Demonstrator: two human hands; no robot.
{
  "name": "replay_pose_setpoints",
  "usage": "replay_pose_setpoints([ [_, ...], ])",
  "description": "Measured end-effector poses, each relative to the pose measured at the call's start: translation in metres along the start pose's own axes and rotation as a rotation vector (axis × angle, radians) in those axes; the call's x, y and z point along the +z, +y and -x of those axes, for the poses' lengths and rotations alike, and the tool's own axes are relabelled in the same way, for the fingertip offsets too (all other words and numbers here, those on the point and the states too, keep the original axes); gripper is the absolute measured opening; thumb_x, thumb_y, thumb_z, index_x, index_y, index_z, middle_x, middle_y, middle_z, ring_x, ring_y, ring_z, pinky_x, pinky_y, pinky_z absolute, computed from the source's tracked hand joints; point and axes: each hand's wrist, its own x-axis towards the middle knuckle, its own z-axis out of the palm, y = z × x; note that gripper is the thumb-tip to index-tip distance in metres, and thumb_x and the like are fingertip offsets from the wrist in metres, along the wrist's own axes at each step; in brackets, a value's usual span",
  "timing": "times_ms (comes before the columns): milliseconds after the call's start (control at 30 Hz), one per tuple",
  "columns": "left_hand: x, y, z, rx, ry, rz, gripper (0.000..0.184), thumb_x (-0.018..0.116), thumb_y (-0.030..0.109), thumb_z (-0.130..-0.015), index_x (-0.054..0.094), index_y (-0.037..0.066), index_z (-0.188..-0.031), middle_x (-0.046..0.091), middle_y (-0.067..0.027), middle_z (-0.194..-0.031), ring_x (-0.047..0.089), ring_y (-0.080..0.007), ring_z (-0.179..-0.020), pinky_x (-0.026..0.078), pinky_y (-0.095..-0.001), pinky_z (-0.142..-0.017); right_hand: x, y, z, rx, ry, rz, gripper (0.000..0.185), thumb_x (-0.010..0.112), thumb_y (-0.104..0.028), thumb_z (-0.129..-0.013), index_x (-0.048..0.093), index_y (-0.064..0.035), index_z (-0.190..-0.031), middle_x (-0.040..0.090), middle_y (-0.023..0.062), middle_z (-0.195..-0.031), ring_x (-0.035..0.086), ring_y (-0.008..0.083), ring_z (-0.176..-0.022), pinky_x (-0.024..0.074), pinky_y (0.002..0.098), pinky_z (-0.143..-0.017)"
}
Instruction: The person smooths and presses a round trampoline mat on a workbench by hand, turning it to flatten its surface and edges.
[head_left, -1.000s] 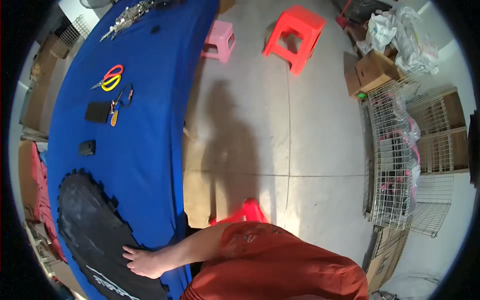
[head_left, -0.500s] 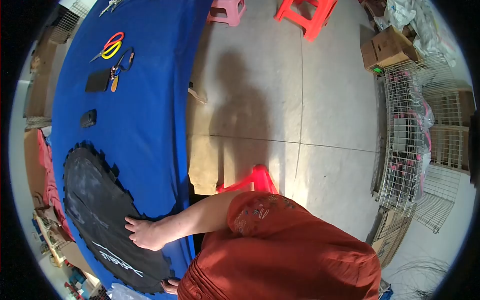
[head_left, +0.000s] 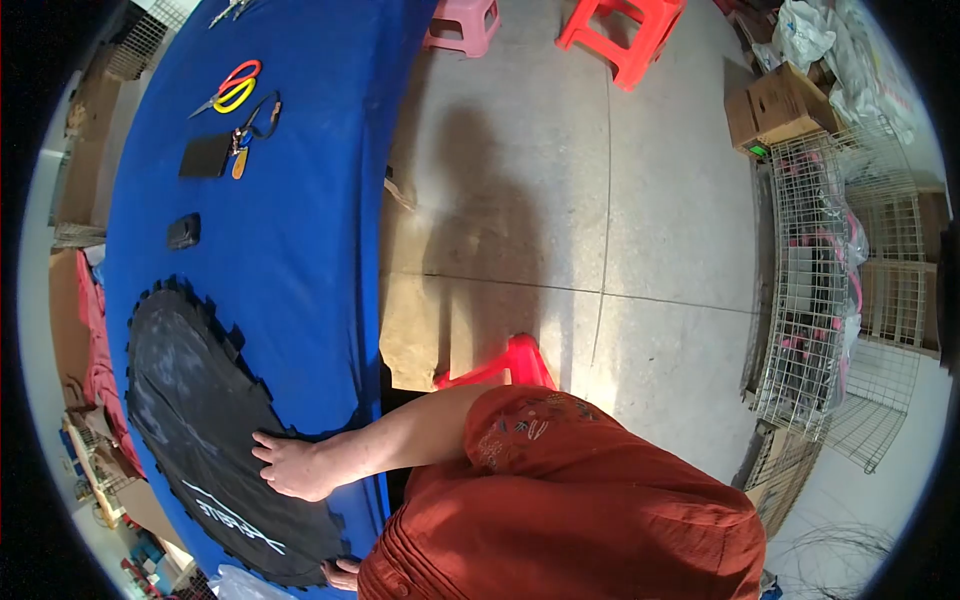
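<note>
A long black fabric piece (head_left: 190, 385) with a toothed edge and white lettering lies flat on the blue tablecloth (head_left: 290, 250). My right hand (head_left: 298, 468) rests on its inner side near the lettering, fingers spread, holding nothing. At the lower end of the fabric is my left hand (head_left: 342, 573), partly hidden by my red garment; its visible fingers touch the edge and look apart. Farther up the table are a small black object (head_left: 184, 231), a black wallet-like item (head_left: 205, 156) with keys (head_left: 240, 163), and red-and-yellow scissors (head_left: 235, 88).
Clear plastic (head_left: 245, 584) lies by the fabric's lower end. A red stool (head_left: 520, 360) is beside me; another red stool (head_left: 630, 50) and a pink stool (head_left: 467, 25) stand farther away. Wire cages (head_left: 805, 290) and a cardboard box (head_left: 780, 105) line the right side.
The view has tilted down and shifted, bringing my left hand and the clear plastic into sight. My right hand remains spread on the black fabric.
</note>
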Motion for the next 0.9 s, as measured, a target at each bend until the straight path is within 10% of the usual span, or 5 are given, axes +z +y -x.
replay_pose_setpoints([
  [900, -0.027, -0.019, 0.004, -0.03, -0.015, -0.044, 0.053, 0.047, 0.04, -0.113, 0.063, -0.007, -0.131, 0.059, -0.0317, -0.141, 0.055, -0.048, -0.132, 0.043, -0.0586, -0.112, -0.002, 0.0, 0.002, 0.02, 0.033, -0.06, 0.042, 0.06, -0.03, -0.096, 0.077, -0.0083, -0.126, 0.068, 0.0085, -0.139, 0.041, 0.0406, -0.153, 0.0156, 0.0685, -0.13],
])
